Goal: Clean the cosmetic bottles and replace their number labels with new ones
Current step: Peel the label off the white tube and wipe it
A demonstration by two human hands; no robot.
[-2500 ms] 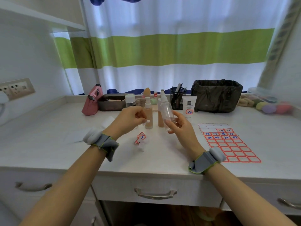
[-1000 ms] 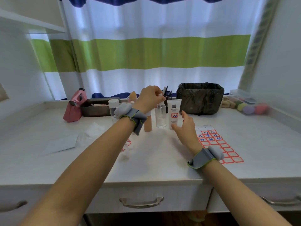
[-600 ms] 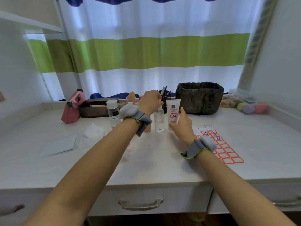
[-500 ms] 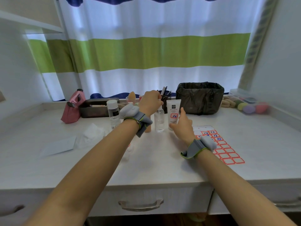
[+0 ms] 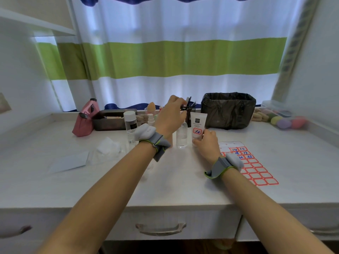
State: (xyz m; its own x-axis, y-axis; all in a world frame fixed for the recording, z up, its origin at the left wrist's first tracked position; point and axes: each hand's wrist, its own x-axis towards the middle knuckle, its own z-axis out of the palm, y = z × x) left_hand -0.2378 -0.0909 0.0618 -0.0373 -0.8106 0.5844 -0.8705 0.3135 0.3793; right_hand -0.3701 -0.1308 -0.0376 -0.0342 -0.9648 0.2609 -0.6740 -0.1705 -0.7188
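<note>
Centrally, at twelve o'clock on the pale desk (image 5: 176, 187), stand the task's bottles. The left hand (image 5: 169, 117) is raised over the clear spray bottle (image 5: 181, 135), its fingers curled down toward the bottle's top; whether they actually pinch the cap cannot be told, since the hand hides it. The bottle stands upright on the desk, just beside the white tube (image 5: 198, 126) at its three o'clock. The right hand (image 5: 208, 144) grips the lower part of that tube, thumb and fingers wrapped about its base. The tube stands upright on its cap and bears a red-bordered label (image 5: 197, 131) with a blue handwritten number.

At the right hand's four o'clock a sheet of red-bordered labels (image 5: 255, 171) lies flat on the desk; its upper rows carry blue numbers, and the wrist covers part of it. At nine o'clock from the spray bottle stands a clear bottle with a white cap (image 5: 130, 126), and behind the left wrist a small white pump top (image 5: 151, 119) shows. Both wrists wear grey bands edged in green.

Along the back edge, from ten to two o'clock: a pink pouch (image 5: 85, 119), a dark tray (image 5: 111, 120), an orange sponge (image 5: 151, 106), a black mesh holder (image 5: 189, 107) and a black-lined bin (image 5: 228, 110). Coloured sponges (image 5: 286, 121) lie at two o'clock. Crumpled white wipes (image 5: 108, 147) and a flat white packet (image 5: 68, 163) rest at nine o'clock.
</note>
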